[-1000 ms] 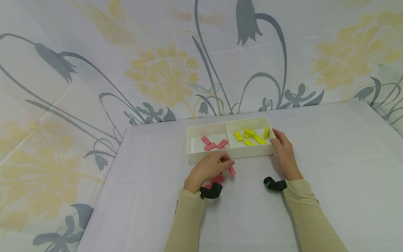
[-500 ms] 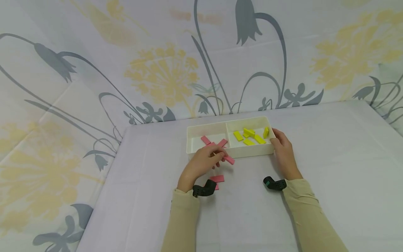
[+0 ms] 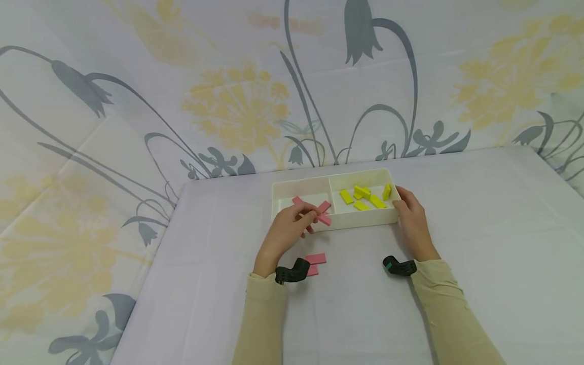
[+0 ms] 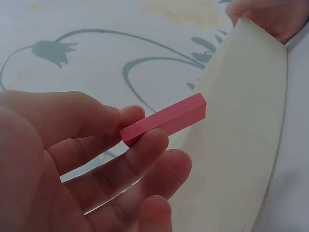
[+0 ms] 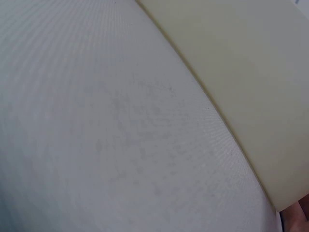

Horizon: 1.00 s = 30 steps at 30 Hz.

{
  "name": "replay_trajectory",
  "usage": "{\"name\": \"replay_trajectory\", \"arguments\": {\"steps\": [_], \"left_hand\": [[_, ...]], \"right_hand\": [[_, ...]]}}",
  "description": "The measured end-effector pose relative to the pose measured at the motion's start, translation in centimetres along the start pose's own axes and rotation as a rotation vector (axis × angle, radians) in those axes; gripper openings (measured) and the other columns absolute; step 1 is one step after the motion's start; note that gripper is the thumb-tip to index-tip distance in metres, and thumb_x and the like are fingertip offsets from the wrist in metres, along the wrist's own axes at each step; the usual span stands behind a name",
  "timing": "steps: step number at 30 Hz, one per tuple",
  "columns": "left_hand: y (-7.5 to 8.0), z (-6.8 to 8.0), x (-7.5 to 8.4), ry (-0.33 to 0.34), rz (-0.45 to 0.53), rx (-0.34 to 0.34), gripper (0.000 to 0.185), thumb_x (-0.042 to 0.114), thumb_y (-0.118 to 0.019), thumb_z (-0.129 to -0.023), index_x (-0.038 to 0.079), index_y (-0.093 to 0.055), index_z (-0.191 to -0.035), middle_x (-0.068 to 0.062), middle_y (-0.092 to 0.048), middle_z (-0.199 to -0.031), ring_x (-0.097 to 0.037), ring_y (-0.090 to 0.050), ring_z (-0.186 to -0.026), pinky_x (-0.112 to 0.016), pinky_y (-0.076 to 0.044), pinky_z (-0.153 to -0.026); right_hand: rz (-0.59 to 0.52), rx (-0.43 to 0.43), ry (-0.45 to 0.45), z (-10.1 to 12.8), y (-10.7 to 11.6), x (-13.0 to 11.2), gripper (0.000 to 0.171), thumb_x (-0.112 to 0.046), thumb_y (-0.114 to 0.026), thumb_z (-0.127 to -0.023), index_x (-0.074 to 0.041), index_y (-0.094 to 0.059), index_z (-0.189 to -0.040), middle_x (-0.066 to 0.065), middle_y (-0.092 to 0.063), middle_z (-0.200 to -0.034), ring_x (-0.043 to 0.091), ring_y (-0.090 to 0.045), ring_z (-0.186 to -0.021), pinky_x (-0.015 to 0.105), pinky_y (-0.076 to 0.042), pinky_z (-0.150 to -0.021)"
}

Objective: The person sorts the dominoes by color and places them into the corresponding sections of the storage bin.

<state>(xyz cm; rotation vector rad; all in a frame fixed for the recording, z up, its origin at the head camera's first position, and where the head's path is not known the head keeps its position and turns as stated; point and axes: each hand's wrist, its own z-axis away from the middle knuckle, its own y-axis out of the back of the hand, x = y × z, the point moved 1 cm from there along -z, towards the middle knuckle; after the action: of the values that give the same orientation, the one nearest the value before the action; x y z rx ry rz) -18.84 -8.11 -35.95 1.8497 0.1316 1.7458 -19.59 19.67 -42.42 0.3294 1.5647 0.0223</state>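
Observation:
A white two-compartment tray [image 3: 360, 218] sits on the table. Its left half holds pink blocks [image 3: 323, 206], its right half several yellow blocks [image 3: 360, 198]. My left hand [image 3: 292, 229] pinches a pink block [image 3: 323, 219] [image 4: 164, 120] between thumb and fingers, right at the tray's front wall [image 4: 236, 159] over the left compartment. My right hand [image 3: 410, 218] holds the tray's right front corner. Two more pink blocks [image 3: 315, 259] lie on the table by my left wrist.
The table is covered by a pale cloth [image 3: 493, 243] [image 5: 96, 145], and a floral cloth backdrop [image 3: 237, 106] rises behind it. The right wrist view shows only cloth and the tray's outer wall [image 5: 251, 82].
My left hand lifted a pink block off the table and carried it up and away to the tray's front edge. The right hand stayed on the tray's corner.

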Motion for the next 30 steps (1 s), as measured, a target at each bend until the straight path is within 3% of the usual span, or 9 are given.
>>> {"name": "replay_trajectory", "arguments": {"steps": [10,16,22,25,30], "left_hand": [[0.7,-0.2,-0.8,0.010,0.026,0.054,0.018,0.030,-0.050,-0.091,0.019,-0.061,-0.100,-0.005,-0.061,-0.091,-0.032,-0.060,-0.070,-0.033,-0.048,-0.058],[1.0,0.0,-0.4,0.002,0.107,0.080,0.022,0.029,-0.050,-0.091,0.015,-0.061,-0.105,-0.006,-0.061,-0.096,-0.035,-0.059,-0.070,-0.030,-0.045,-0.054],[0.6,-0.1,0.0,0.082,0.176,0.106,0.029,0.033,-0.051,-0.090,0.020,-0.059,-0.115,-0.003,-0.058,-0.110,-0.037,-0.059,-0.070,-0.029,-0.041,-0.048],[0.1,-0.5,-0.8,0.115,0.179,0.112,0.030,0.038,-0.052,-0.089,0.026,-0.059,-0.115,0.005,-0.057,-0.110,-0.037,-0.060,-0.068,-0.027,-0.038,-0.043],[-0.5,-0.5,-1.0,0.142,0.166,0.105,0.035,0.040,-0.052,-0.087,0.027,-0.056,-0.120,0.006,-0.056,-0.108,-0.034,-0.062,-0.067,-0.026,-0.036,-0.040]], "right_hand": [[-0.009,0.005,-0.002,0.2,0.2,0.0,0.046,-0.030,-0.032,-0.095,-0.012,-0.033,-0.137,0.004,-0.036,-0.138,0.018,-0.030,-0.125,0.040,-0.025,-0.100],[-0.014,0.004,-0.002,0.1,0.1,0.1,0.046,-0.029,-0.032,-0.095,-0.012,-0.033,-0.137,0.004,-0.036,-0.138,0.018,-0.030,-0.125,0.040,-0.025,-0.100],[-0.008,0.002,0.002,0.0,0.1,0.0,0.046,-0.029,-0.032,-0.095,-0.011,-0.033,-0.137,0.005,-0.036,-0.138,0.019,-0.030,-0.125,0.040,-0.025,-0.100],[-0.012,-0.001,0.004,-0.1,0.0,0.0,0.046,-0.030,-0.032,-0.095,-0.011,-0.033,-0.137,0.005,-0.036,-0.138,0.019,-0.030,-0.125,0.040,-0.025,-0.101],[-0.017,-0.003,0.006,-0.1,-0.1,0.0,0.046,-0.029,-0.032,-0.095,-0.011,-0.032,-0.138,0.006,-0.035,-0.138,0.020,-0.029,-0.126,0.041,-0.024,-0.101]]}}
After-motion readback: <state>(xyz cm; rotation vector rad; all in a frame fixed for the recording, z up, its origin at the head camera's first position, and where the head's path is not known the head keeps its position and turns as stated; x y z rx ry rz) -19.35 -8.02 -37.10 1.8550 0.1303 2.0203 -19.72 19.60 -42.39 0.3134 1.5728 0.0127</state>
